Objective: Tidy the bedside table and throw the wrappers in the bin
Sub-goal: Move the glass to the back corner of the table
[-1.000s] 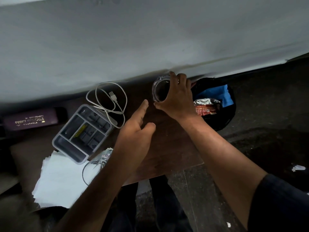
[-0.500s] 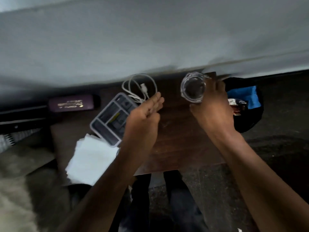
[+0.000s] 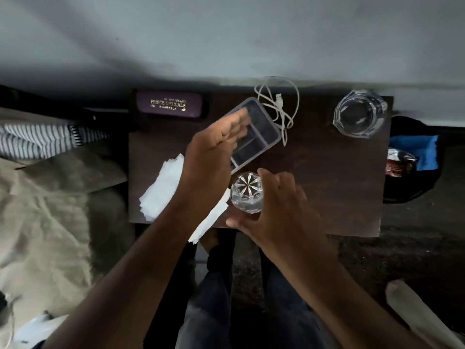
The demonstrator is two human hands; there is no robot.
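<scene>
A person is standing over a dark bedside table [image 3: 327, 177], the right hand [image 3: 274, 210] curling around a small cut-glass tumbler [image 3: 247, 192] near the front edge.

The left hand [image 3: 214, 149] is hovering flat, fingers together and gripping nothing, above a grey divided tray [image 3: 261, 132]. A white cable [image 3: 279, 107] is lying coiled beside the tray, a glass jug [image 3: 359, 114] is sitting at the back right corner, white paper sheets [image 3: 163, 187] are overhanging the front left, and wrappers [image 3: 400, 162] are lying in the black bin [image 3: 412, 190] at the table's right.
</scene>
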